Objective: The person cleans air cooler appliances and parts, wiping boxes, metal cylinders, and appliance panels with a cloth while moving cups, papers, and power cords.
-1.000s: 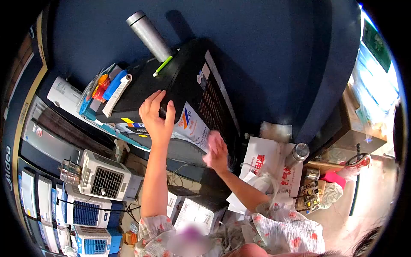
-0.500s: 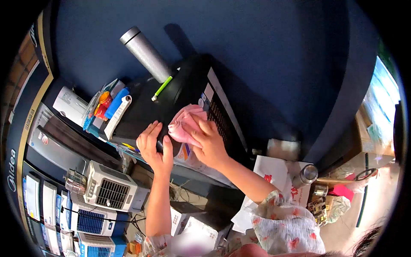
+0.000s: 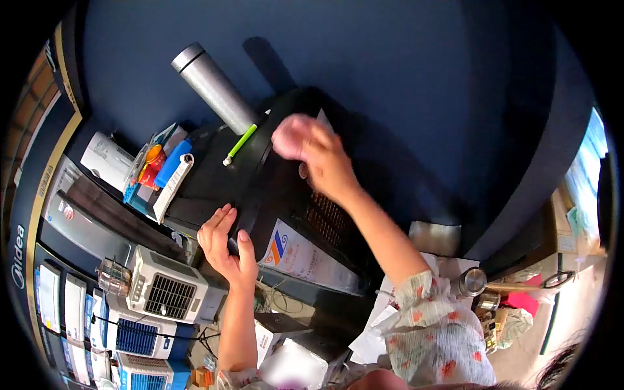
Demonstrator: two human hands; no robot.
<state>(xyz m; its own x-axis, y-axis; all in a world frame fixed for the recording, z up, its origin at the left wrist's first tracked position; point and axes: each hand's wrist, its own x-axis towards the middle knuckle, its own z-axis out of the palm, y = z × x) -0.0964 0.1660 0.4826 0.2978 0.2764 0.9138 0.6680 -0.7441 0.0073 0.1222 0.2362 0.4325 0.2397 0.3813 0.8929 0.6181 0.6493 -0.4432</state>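
My left hand (image 3: 225, 248) rests on the near edge of a black cabinet-like unit (image 3: 214, 169), fingers and thumb apart, holding nothing. A pink cloth (image 3: 292, 135) is bunched in my right hand (image 3: 327, 164), blurred by motion, over the unit's right top edge. Just left of the cloth, a green pen-like stick (image 3: 240, 144) lies on the top. A silver cylindrical flask (image 3: 218, 91) stands behind it. On the unit's side, below the right hand, is a white label with an orange and blue logo (image 3: 305, 259).
Blue and orange items (image 3: 172, 164) and a paper roll (image 3: 174, 187) lie at the unit's left end. White air coolers (image 3: 168, 286) stand at lower left. At right are a metal-lidded flask (image 3: 472, 281) and a wooden cabinet (image 3: 562, 224). A dark blue wall rises behind.
My right hand has carried the pink cloth up and away, from the side label to the top edge near the green stick. My left hand remains on the near edge, slightly shifted.
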